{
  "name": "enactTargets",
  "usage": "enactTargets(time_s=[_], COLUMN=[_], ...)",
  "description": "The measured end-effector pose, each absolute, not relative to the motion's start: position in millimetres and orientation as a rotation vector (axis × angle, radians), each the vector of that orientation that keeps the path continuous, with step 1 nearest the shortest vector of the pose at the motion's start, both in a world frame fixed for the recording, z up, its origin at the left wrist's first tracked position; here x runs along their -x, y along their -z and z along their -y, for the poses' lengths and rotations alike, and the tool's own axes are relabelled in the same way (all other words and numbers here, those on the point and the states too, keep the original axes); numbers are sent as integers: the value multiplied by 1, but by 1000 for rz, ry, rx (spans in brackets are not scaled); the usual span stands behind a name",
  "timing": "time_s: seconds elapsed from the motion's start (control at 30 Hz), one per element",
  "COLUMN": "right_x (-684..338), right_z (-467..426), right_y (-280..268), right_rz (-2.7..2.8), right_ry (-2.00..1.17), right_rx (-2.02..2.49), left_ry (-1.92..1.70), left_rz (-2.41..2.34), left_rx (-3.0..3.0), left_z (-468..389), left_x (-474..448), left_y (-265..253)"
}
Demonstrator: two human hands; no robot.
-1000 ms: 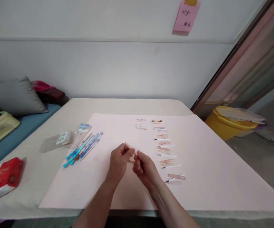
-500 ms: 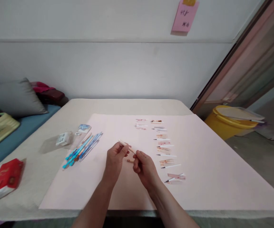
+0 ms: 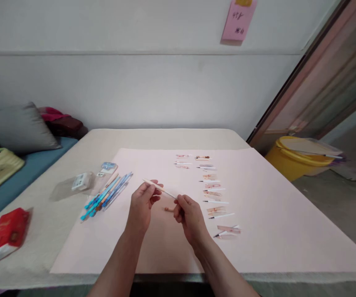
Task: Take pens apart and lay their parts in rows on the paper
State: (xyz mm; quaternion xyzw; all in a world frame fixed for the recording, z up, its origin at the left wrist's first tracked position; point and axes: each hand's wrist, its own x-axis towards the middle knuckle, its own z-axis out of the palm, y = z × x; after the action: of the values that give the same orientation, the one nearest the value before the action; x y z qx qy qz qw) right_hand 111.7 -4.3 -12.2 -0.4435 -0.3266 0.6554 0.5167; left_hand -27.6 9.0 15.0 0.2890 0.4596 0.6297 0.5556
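Observation:
My left hand (image 3: 141,203) is closed around a pale beige pen barrel (image 3: 148,182), its end jutting out to the upper left. From the barrel's lower right end runs a thin white pen refill (image 3: 169,193). My right hand (image 3: 189,213) pinches the refill's far end between thumb and fingers. Beneath the hands a small brown pen part (image 3: 169,209) lies on the pink sheet, partly covered by my right fingers. To the right, white refills (image 3: 216,202) with dark tips lie in a column among clear, printed barrel pieces (image 3: 217,210).
Blue and brown pens (image 3: 108,196) lie bunched at the left, by a clear packet (image 3: 82,181) and a small blue-printed card (image 3: 108,167). A red and white pack (image 3: 5,237) sits at the left edge. A yellow bucket (image 3: 284,165) stands right of the table.
My left hand has moved left with the barrel, away from my right hand. More of the thin white refill now shows between them. The right hand has barely moved.

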Motion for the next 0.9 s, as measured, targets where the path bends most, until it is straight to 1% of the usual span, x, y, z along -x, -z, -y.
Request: enactTargets(time_s=[0.53,0.9], right_x=[-117,-118], right_z=[5,5], right_y=[-4,-3], right_rz=[1010,1253], right_ry=[-1281,-1066], right_rx=[1213,1289], left_ry=[-1547,-1521], left_rz=[-984,-1076], left_rx=[-519,-644], left_z=[-15,-10], left_x=[39,33], left_y=[-16,-20])
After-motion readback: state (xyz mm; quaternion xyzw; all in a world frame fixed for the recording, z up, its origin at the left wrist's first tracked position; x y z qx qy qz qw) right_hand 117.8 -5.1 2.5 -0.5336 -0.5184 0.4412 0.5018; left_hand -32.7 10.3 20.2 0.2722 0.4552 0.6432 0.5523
